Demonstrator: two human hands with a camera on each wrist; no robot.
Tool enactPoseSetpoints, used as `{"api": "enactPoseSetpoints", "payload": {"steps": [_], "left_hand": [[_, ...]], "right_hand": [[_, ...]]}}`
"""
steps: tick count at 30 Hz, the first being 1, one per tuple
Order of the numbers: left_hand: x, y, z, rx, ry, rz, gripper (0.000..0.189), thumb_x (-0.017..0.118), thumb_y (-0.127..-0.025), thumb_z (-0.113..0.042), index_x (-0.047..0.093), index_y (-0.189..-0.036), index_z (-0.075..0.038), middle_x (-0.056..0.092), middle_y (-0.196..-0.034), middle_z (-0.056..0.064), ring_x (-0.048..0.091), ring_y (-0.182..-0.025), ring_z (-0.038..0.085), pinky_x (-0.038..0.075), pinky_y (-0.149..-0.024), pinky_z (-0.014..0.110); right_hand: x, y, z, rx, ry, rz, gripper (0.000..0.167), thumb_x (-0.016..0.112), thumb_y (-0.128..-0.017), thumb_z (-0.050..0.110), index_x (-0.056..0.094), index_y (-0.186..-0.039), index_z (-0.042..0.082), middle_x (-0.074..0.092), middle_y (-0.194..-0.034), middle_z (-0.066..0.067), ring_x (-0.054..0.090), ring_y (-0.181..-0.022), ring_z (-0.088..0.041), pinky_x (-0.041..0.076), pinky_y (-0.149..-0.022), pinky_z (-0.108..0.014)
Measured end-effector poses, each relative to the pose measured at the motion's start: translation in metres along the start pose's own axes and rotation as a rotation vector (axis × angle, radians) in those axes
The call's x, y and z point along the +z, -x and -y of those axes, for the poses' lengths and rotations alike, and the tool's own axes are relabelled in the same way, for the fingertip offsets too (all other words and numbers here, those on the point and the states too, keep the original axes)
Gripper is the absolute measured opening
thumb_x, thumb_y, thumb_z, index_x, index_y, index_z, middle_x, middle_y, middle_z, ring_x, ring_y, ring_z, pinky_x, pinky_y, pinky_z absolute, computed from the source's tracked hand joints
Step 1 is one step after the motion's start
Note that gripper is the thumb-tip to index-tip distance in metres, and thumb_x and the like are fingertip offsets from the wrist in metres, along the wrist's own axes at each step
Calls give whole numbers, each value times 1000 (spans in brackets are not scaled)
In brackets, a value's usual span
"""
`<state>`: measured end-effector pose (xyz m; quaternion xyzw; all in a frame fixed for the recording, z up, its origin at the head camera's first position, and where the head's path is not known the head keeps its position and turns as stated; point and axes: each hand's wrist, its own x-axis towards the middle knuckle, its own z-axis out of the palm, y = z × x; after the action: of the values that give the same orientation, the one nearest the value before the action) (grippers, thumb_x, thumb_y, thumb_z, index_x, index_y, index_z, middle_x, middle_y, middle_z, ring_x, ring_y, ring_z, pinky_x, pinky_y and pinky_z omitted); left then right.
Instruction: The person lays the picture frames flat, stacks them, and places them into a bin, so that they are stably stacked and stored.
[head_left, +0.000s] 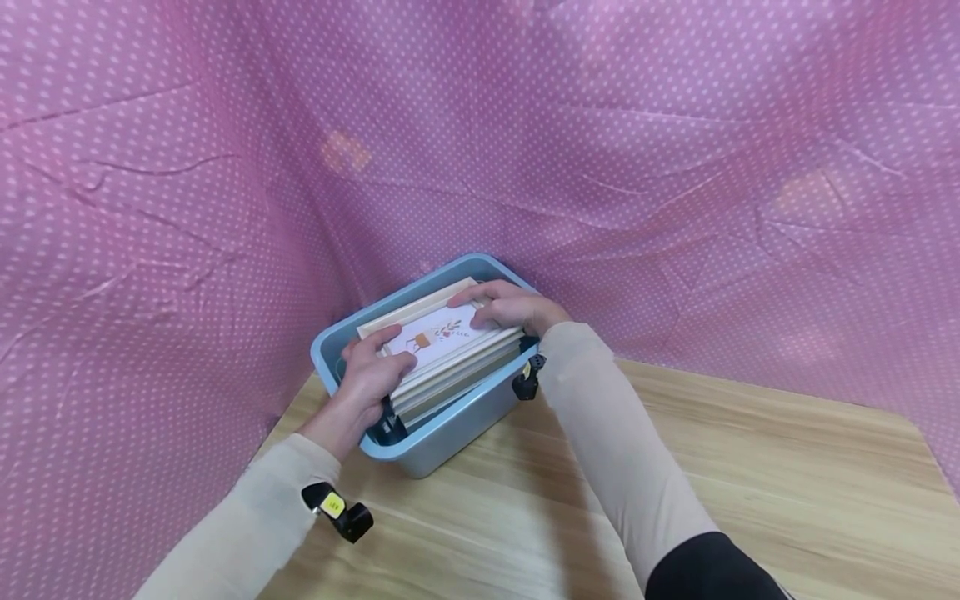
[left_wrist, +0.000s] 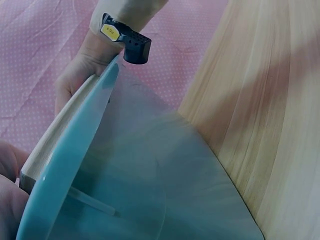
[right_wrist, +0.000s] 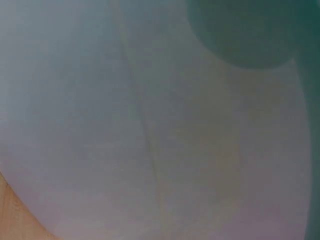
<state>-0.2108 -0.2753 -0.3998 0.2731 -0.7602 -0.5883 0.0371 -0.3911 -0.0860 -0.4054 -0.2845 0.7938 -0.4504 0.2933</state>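
Observation:
A white-framed picture (head_left: 442, 332) with a small brown animal and a leafy sprig lies on top of a stack of frames in a light blue plastic bin (head_left: 465, 427). At its left end my left hand (head_left: 366, 377) grips the frame, thumb on the front. My right hand (head_left: 519, 308) holds the opposite end, thumb over the picture and fingers along the far edge. In the left wrist view the frame's side edge (left_wrist: 60, 130) shows just above the bin's rim, between both hands. The bin's outer wall (right_wrist: 85, 125) fills the right wrist view, hiding the right hand.
The bin stands on a wood-grain table (head_left: 757, 467), in the corner formed by pink dotted cloth (head_left: 600, 150) behind and at the left. Inside the bin, a black item (head_left: 388, 427) sits by the front left corner beside the stacked frames (head_left: 442, 387).

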Motion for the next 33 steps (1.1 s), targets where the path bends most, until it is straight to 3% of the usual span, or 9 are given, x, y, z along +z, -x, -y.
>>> {"api": "enactPoseSetpoints", "payload": {"steps": [6, 9, 14, 16, 23, 28, 33], "left_hand": [[3, 5, 0, -6, 20, 25, 77, 63, -94, 0, 39, -166, -7, 11, -169, 23, 35, -146, 38, 45, -115, 38], [5, 7, -1, 6, 52, 29, 78, 62, -96, -4, 33, -168, -5, 4, -174, 24, 33, -150, 38, 44, -121, 41], [6, 9, -4, -10, 55, 21, 78, 59, -102, -15, 25, -171, -9, -7, -179, 20, 23, -160, 42, 30, -134, 57], [6, 10, -6, -6, 44, 16, 78, 58, -102, -17, 23, -172, -10, -3, -179, 18, 19, -162, 43, 24, -135, 62], [5, 10, -11, 29, 32, 35, 82, 57, -103, -19, 16, -174, -12, 1, -181, 17, 16, -165, 42, 18, -136, 65], [2, 11, -13, 62, 13, 74, 83, 56, -104, -20, 11, -175, -18, 8, -183, 13, 20, -166, 40, 20, -136, 63], [-3, 12, -12, 110, 34, 94, 80, 55, -105, -15, 15, -174, -16, 17, -182, 11, 38, -160, 38, 35, -133, 52]], "right_hand": [[-1, -2, -2, 3, 20, -6, 47, 73, -92, 15, 75, -136, 29, 46, -169, -1, 36, -156, -26, 23, -133, -57], [-3, -3, -2, 12, 1, -23, 48, 72, -95, 17, 72, -142, 25, 47, -169, -1, 36, -157, -26, 24, -134, -55], [-3, -2, -3, 47, -83, 7, 55, 66, -102, 20, 58, -156, 18, 40, -174, -5, 34, -162, -31, 33, -131, -62], [-2, -2, -4, 45, -87, 31, 56, 63, -104, 20, 54, -159, 15, 39, -174, -9, 34, -162, -34, 36, -129, -66], [-3, 2, -5, 1, -118, -16, 52, 55, -109, 22, 52, -160, 9, 41, -173, -11, 36, -162, -35, 38, -130, -61], [-5, 11, -3, -24, -134, -72, 49, 53, -112, 21, 51, -160, 6, 43, -172, -12, 39, -160, -33, 39, -131, -54], [-6, 23, 2, -60, -202, -151, 46, 51, -114, 18, 52, -157, 4, 49, -166, -20, 52, -152, -34, 45, -128, -48]]}}
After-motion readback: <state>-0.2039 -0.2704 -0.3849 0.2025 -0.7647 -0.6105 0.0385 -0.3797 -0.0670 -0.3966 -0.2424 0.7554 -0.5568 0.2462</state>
